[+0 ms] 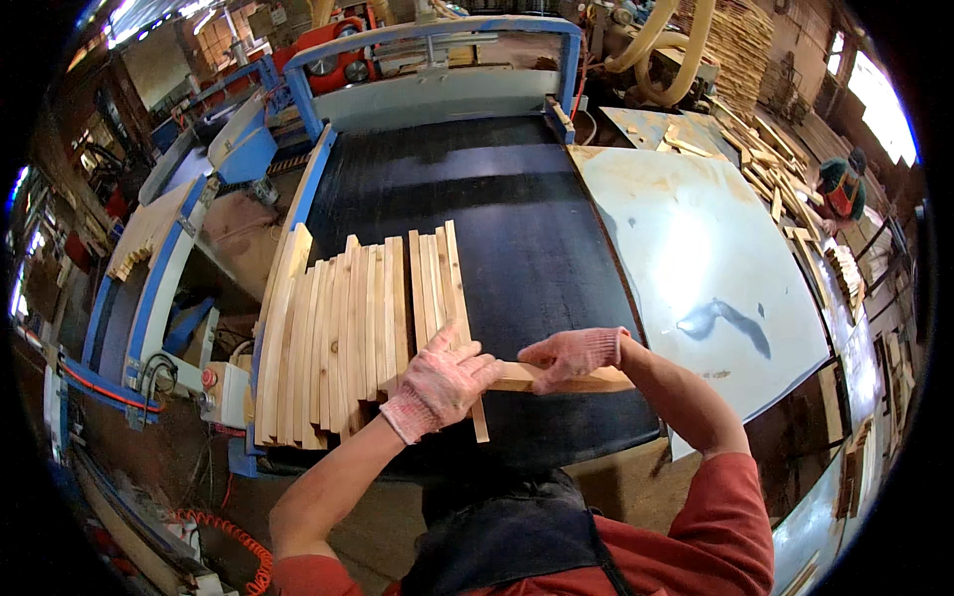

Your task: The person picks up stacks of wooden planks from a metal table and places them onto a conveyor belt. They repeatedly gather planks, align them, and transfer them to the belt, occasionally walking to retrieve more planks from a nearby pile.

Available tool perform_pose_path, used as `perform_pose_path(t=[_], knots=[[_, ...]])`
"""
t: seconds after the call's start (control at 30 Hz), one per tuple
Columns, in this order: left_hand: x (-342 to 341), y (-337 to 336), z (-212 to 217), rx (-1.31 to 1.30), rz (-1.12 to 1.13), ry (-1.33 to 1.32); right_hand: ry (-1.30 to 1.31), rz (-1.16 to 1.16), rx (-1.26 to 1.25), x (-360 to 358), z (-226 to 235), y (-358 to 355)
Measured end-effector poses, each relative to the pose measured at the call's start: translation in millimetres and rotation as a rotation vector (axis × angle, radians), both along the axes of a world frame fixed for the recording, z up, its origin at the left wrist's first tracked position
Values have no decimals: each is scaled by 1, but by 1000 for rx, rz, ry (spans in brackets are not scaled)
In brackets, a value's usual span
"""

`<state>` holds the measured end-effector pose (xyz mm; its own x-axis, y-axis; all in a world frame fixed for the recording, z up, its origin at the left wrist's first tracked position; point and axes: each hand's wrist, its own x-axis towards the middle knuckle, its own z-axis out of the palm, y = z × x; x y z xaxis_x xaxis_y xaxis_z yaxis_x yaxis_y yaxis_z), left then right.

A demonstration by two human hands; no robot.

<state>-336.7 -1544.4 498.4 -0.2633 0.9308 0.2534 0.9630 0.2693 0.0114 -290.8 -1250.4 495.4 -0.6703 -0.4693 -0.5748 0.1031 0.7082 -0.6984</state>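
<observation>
My right hand [574, 356], in a pinkish-white work glove, is closed around a wooden strip [517, 376] that lies crosswise near the front of the black conveyor belt [537, 248]. My left hand [442, 382], gloved the same way, has its fingers stretched out over the right-hand strips and reaches the left end of the crosswise one. Its palm side is hidden. Left of it, several pale wooden strips [338, 338] lie side by side lengthwise on the belt. A narrow gap separates them from a smaller group [433, 283] beyond my left fingers.
A blue machine frame [432, 32] spans the belt's far end. On the right stands a metal-topped table [696, 258], with loose wood pieces [760, 164] past it. A person [843, 189] bends at far right. Stacked strips [154, 233] lie on a stand at left.
</observation>
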Motion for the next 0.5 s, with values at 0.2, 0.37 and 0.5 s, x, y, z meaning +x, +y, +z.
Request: perform_pose_path(t=[0.2,0.37,0.5], knots=[[-13,4,-30,174,383,65,-15,-413,-416,32,-40,16],[1,2,-47,139,607,-244,-51,-935,-776,29,-58,6],[14,14,-62,-33,572,-275,156,-970,-394,-6,-76,-12]])
